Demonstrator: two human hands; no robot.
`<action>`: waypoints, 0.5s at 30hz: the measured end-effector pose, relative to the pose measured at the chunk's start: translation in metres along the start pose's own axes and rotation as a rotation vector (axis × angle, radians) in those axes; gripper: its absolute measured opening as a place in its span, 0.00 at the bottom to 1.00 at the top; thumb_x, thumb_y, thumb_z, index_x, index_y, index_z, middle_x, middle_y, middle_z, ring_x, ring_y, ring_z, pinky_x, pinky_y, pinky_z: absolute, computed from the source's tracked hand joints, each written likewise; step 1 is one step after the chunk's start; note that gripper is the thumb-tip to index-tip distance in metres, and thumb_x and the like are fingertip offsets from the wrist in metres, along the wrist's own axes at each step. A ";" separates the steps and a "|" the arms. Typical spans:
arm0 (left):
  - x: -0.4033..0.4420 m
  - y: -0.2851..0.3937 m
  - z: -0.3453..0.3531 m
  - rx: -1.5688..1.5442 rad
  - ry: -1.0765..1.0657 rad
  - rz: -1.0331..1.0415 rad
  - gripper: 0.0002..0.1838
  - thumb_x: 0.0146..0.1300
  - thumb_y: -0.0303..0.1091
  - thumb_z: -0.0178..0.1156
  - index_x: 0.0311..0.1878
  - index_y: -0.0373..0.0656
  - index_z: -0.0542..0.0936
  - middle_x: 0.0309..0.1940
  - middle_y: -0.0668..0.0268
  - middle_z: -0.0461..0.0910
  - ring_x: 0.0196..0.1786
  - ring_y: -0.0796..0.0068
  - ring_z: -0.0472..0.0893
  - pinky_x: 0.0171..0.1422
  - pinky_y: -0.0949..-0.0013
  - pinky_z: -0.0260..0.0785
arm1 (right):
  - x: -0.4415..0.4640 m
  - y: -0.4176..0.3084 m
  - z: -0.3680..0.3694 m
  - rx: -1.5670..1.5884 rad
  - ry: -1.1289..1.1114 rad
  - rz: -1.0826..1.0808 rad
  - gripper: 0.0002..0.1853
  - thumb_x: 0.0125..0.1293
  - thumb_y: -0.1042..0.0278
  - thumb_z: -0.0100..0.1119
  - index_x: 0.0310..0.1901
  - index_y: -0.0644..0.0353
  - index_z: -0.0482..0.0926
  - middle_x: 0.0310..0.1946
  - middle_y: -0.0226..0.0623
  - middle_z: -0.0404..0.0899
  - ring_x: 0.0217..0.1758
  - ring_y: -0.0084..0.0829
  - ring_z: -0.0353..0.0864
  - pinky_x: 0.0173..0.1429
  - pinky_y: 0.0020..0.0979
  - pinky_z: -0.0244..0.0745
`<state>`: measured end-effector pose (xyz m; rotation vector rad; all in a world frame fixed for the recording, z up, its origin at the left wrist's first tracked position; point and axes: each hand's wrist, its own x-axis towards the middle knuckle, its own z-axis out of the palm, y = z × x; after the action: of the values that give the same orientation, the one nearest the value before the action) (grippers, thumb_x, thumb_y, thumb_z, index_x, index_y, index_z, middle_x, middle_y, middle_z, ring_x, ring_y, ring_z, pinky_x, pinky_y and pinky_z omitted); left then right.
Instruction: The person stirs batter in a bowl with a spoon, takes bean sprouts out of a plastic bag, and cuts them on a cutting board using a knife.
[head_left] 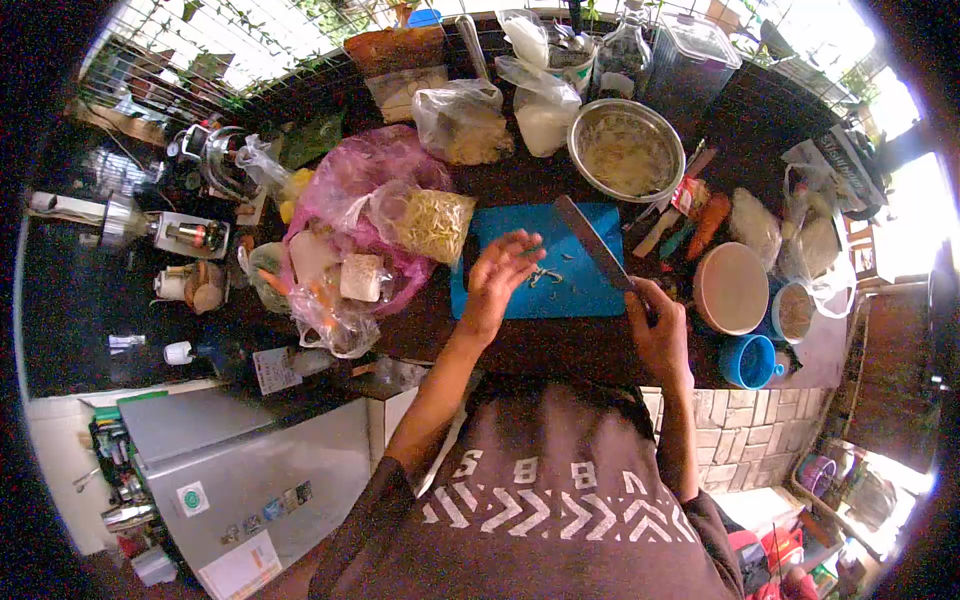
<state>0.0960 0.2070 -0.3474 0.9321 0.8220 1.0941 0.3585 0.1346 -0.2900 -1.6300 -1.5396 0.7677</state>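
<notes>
My right hand is wrapped round the handle of a knife, its dark blade slanting up and left above the blue cutting board. Over the board's left part hovers my left hand, fingers apart and holding nothing that I can see. Small pale scraps lie on the board between the two hands. Just left of the board, a clear bag of bean sprouts rests against a pink plastic bag. A wrapped whitish block sits below the sprouts.
Behind the board stands a metal bowl with pale contents. To the right are a carrot, a round lidded container and a blue cup. Bags line the back edge. A grey fridge stands at the lower left.
</notes>
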 end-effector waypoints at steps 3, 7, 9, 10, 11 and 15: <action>-0.005 0.014 0.014 -0.609 0.041 -0.024 0.35 0.79 0.62 0.45 0.82 0.58 0.59 0.80 0.59 0.63 0.76 0.49 0.70 0.78 0.38 0.60 | -0.007 -0.006 0.008 0.042 -0.051 0.035 0.12 0.73 0.71 0.63 0.55 0.64 0.84 0.36 0.46 0.88 0.37 0.27 0.84 0.45 0.31 0.78; -0.004 0.019 0.017 -0.763 0.036 -0.023 0.40 0.77 0.71 0.41 0.84 0.62 0.54 0.83 0.64 0.57 0.78 0.47 0.66 0.77 0.34 0.60 | -0.016 -0.010 0.015 0.001 -0.214 0.000 0.12 0.73 0.72 0.63 0.54 0.64 0.84 0.39 0.49 0.89 0.43 0.35 0.90 0.49 0.35 0.80; -0.003 0.018 0.014 -0.752 0.017 -0.021 0.40 0.76 0.71 0.41 0.84 0.62 0.56 0.83 0.65 0.57 0.77 0.46 0.66 0.77 0.34 0.60 | -0.014 -0.013 0.014 -0.085 -0.257 0.004 0.12 0.72 0.71 0.63 0.53 0.63 0.84 0.40 0.52 0.89 0.46 0.43 0.91 0.49 0.37 0.81; -0.004 0.018 0.013 -0.739 -0.001 -0.021 0.40 0.76 0.72 0.40 0.83 0.62 0.57 0.83 0.66 0.58 0.77 0.46 0.66 0.77 0.34 0.60 | -0.015 -0.012 0.014 -0.134 -0.214 0.028 0.11 0.72 0.70 0.64 0.53 0.63 0.85 0.39 0.53 0.88 0.45 0.45 0.91 0.49 0.38 0.81; -0.005 0.019 0.014 -0.740 0.002 -0.020 0.40 0.76 0.72 0.40 0.83 0.62 0.57 0.83 0.66 0.58 0.77 0.46 0.66 0.77 0.34 0.60 | -0.015 -0.013 0.015 -0.182 -0.171 0.051 0.11 0.72 0.69 0.64 0.52 0.63 0.85 0.39 0.53 0.88 0.45 0.47 0.91 0.49 0.38 0.82; -0.008 0.022 0.017 -0.735 0.036 -0.046 0.40 0.75 0.73 0.39 0.83 0.63 0.58 0.83 0.65 0.58 0.77 0.47 0.66 0.77 0.37 0.61 | -0.015 -0.021 0.013 -0.051 -0.187 0.190 0.12 0.72 0.68 0.65 0.53 0.62 0.85 0.41 0.53 0.88 0.46 0.52 0.90 0.49 0.41 0.82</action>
<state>0.1011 0.1997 -0.3205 0.2737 0.4041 1.2457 0.3349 0.1207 -0.2804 -1.8036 -1.5580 1.0148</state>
